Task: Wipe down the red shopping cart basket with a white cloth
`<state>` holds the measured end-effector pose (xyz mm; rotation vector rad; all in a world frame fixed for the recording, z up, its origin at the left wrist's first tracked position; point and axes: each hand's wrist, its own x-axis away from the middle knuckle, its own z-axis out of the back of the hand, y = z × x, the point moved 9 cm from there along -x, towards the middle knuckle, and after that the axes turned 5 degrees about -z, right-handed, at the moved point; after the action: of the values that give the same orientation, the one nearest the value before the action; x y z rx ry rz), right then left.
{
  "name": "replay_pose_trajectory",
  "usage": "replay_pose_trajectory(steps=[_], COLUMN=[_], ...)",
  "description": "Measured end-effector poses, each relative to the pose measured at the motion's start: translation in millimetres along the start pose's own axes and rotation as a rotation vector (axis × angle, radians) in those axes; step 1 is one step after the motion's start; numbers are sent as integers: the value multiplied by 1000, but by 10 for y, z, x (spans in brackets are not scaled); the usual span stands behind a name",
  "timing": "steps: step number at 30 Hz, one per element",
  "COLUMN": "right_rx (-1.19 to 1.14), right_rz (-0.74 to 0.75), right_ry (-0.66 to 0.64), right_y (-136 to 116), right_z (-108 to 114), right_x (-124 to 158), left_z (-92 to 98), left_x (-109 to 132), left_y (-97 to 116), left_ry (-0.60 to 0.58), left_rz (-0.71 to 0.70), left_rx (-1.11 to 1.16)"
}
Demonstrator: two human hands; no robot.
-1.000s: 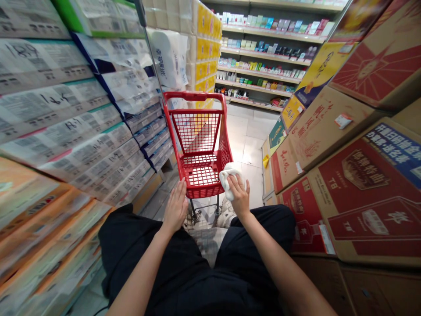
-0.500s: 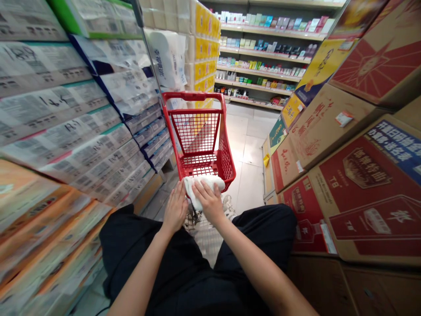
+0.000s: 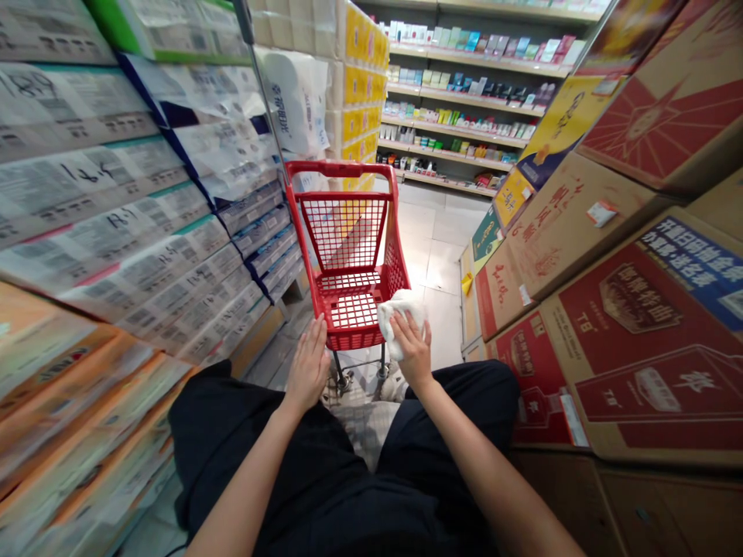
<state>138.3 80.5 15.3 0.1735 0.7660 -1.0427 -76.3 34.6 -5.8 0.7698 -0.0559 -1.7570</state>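
A small red shopping cart (image 3: 354,338) with a grid basket stands upright between my knees. My right hand (image 3: 411,340) presses a folded white cloth (image 3: 400,309) against the basket's near right corner, fingers laid over the cloth. On the other side, my left hand (image 3: 310,363) lies with its fingers stretched out at the near left corner of the cart, holding nothing. Light floor shows through the grid of the cart's bottom.
Stacked white packs (image 3: 116,209) and orange packs (image 3: 75,387) line the left side. Cardboard cartons (image 3: 644,340) rise close on the right. Beyond the cart, pale floor tiles (image 3: 444,263) run toward shelves of small boxes (image 3: 464,112).
My right hand has slid the cloth from the middle of the cart's near edge to its right corner. My left hand stays at the left corner.
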Motion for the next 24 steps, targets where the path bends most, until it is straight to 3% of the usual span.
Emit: replay_pose_trajectory(steps=[6,10,13,20,24], right_rx=[-57,-62,-49,41,58], right_rz=[70,153,224,125,46], right_ry=[-86,-115,-131,-65,-15], right_y=[-890,-1039,-864,157,282], right_z=[-376,-434,-347,32,106], right_x=[34,-66,-47,-62,-86], left_z=[-20,-29,-18,10,11], left_x=[19,26,16,-5,-1], left_y=[-32,-59,-47,-18,-19], left_ry=[10,-7,-16,-5,4], left_rz=[-6,0,10,35,35], left_rx=[-17,-36,-15,27,15])
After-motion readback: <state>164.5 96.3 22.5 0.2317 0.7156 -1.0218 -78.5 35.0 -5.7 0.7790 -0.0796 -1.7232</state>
